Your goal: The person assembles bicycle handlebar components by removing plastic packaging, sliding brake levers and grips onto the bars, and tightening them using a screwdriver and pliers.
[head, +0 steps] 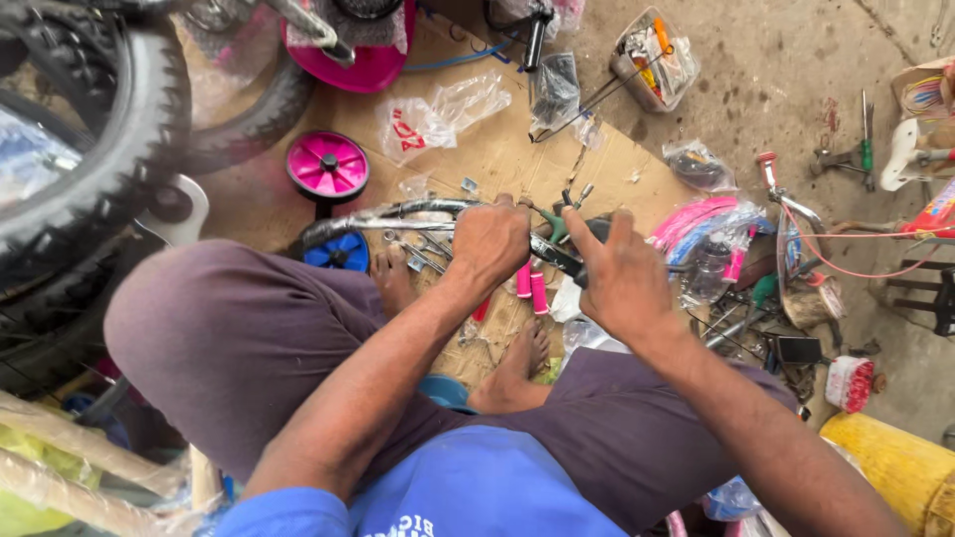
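Left hand clamps the chrome fender, right hand fists green-handled pliers; a slip could pinch fingers.

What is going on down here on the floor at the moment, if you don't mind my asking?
A person sits on flattened cardboard among bicycle parts. The left hand grips a chrome mudguard, while the right hand holds a green-handled tool against it. Pink grips lie beneath the hands, a pink training wheel sits ahead, and a tyre stands left.
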